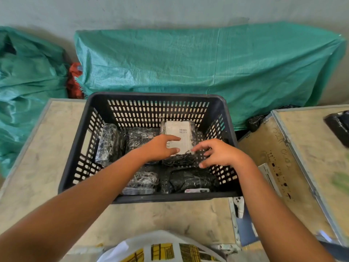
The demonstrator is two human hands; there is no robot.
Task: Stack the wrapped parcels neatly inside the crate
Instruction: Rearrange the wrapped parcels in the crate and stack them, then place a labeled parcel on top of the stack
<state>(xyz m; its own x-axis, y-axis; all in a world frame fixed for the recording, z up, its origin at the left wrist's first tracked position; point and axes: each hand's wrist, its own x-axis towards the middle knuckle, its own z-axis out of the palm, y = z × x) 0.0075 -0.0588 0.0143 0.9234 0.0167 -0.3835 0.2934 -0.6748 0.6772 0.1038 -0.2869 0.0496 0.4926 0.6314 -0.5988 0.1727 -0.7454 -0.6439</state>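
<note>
A black slotted plastic crate (120,199) stands on a board table. Inside lie several parcels wrapped in black film. One parcel with a white shipping label (179,129) lies at the back right of the crate. My left hand (160,148) rests on its near left edge with fingers spread over the label. My right hand (220,153) hovers at its near right corner, fingers curled and apart, fingertips touching the wrap. Other parcels lie at the left wall (108,142), back middle (141,136), front middle (142,181) and front right (190,179).
A second board-topped case (311,148) stands to the right with a black parcel (339,125) at its far edge. Green woven sacks (198,72) lean on the wall behind. A white bag with yellow print (162,250) sits at the near edge.
</note>
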